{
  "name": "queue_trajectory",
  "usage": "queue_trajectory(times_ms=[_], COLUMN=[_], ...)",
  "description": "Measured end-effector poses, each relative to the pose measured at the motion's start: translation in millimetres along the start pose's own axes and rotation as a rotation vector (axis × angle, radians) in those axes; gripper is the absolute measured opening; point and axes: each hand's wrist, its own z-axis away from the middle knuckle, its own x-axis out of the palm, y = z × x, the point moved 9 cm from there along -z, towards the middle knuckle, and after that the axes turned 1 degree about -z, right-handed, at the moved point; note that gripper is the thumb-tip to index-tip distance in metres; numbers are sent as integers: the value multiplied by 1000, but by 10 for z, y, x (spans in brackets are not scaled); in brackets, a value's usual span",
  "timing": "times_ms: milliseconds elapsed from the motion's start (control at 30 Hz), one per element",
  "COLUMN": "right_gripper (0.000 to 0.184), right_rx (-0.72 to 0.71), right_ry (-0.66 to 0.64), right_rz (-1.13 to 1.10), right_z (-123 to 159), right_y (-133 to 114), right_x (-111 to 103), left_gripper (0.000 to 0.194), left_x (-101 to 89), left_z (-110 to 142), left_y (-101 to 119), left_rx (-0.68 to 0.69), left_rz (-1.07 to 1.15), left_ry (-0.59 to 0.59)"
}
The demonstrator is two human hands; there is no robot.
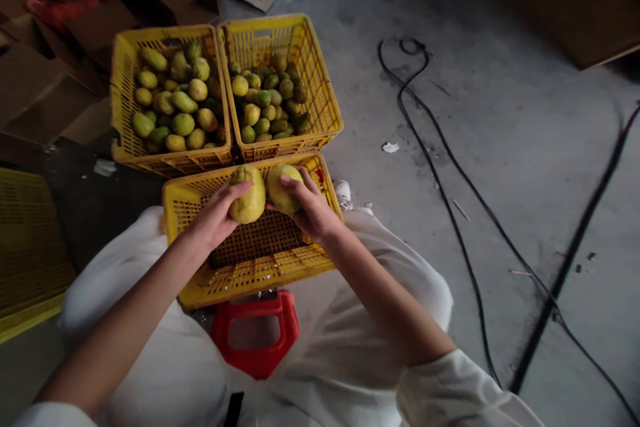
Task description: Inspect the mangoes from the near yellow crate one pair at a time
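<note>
My left hand (225, 210) is closed around a large yellow-green fruit (250, 197), thumb on its upper side. A second, similar fruit (285, 188) is gripped in my right hand (311, 207). Both fruits have a slightly bumpy skin and are held side by side, a narrow gap between them. They are above a near yellow plastic crate (255, 273) between my knees. The dark slatted bottom of this crate shows below my hands. Something with a red and yellow print lies at its right end, partly hidden by my right hand.
Beyond it stand a left yellow crate (173, 160) and a right yellow crate (330, 107), both holding many green and yellow fruits. A red plastic stool (257, 370) shows below. Cardboard boxes (35, 87) lie left; black cables (445, 140) cross the floor on the right.
</note>
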Motion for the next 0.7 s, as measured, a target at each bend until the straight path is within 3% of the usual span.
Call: queue_trajectory(times_ms=[133, 433, 600, 700], right_gripper=[49, 44, 51, 52], right_rx=[-32, -138, -60, -17], right_ry=[41, 180, 119, 85], right_rz=[61, 191, 110, 87], right_z=[-18, -83, -50, 14], right_y=[1, 15, 65, 29], right_x=[-25, -228, -134, -54], left_gripper=[22, 35, 37, 29], left_x=[-31, -80, -62, -49], left_z=[-46, -76, -82, -72], left_y=[-46, -10, -28, -55], left_rx=[-17, 16, -1, -34], left_rz=[-46, -96, -101, -54], left_ry=[-1, 22, 43, 70])
